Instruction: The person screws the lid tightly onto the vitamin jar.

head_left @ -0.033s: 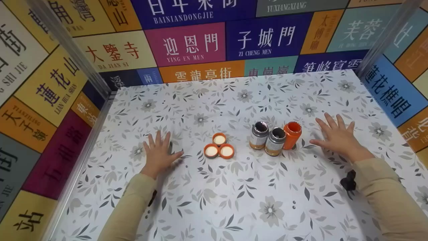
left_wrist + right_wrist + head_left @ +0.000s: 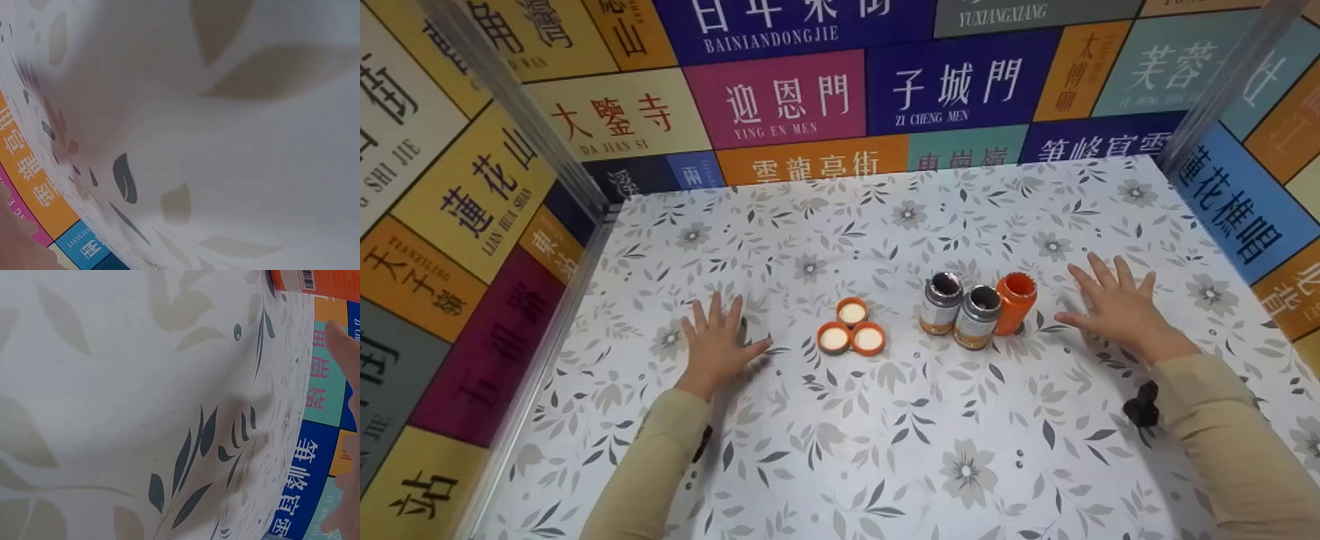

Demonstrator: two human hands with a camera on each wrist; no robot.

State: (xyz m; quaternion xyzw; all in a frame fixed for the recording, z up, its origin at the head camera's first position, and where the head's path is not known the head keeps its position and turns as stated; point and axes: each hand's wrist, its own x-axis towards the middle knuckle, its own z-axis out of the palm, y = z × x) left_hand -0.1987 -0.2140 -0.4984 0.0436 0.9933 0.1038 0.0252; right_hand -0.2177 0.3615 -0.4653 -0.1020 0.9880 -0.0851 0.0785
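Three small round caps (image 2: 852, 312) with orange rims and cream insides lie touching in a cluster on the table. To their right, three uncapped bottles stand upright close together: a grey-and-white bottle (image 2: 940, 306), a second such bottle (image 2: 976, 321) and an orange bottle (image 2: 1015, 306). My left hand (image 2: 715, 351), fingers spread, is left of the caps and holds nothing. On the other side, my right hand (image 2: 1119, 309) is also spread and bare, nearest the orange bottle. Only part of each hand shows in the wrist views; the orange bottle's label (image 2: 306, 280) appears in the right one.
A white leaf-and-flower cloth (image 2: 900, 450) covers the table. Coloured panels with Chinese lettering (image 2: 780, 101) rise along the back and both sides. Clear upright strips (image 2: 1207, 82) stand at the rear corners. A small black object (image 2: 1143, 405) is beside the right sleeve.
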